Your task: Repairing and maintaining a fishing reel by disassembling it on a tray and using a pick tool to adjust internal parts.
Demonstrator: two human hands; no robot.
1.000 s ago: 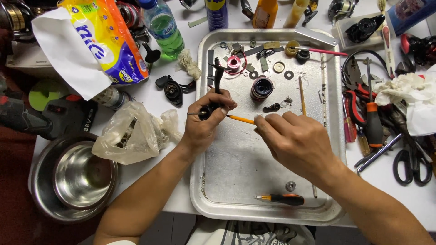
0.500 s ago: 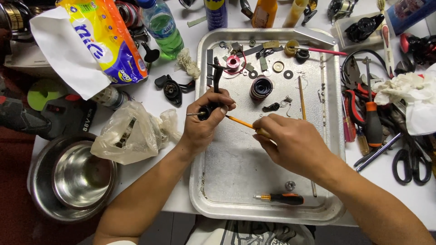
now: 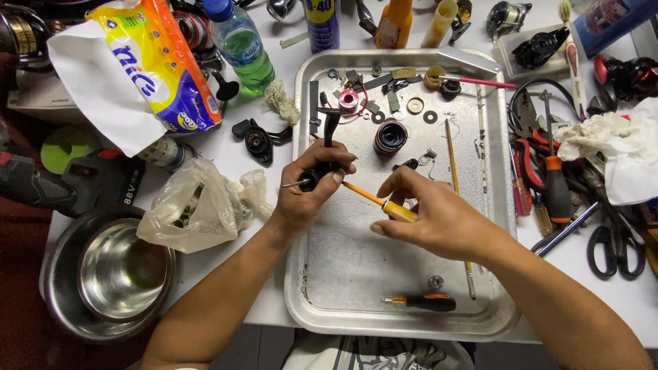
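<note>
You've got one cam only, head-mounted, looking near straight down at the bench from close above. The metal tray sits mid-frame, your forearms come in from the bottom edge. No 2nd view, so nothing's shared.

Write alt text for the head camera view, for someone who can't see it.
Over a metal tray of small parts, the left hand grips a black reel part while the right hand works a small yellow-handled screwdriver into it. An orange-and-black screwdriver lies near the tray's front edge; a steel bowl and a crumpled plastic bag sit to the left.
</note>
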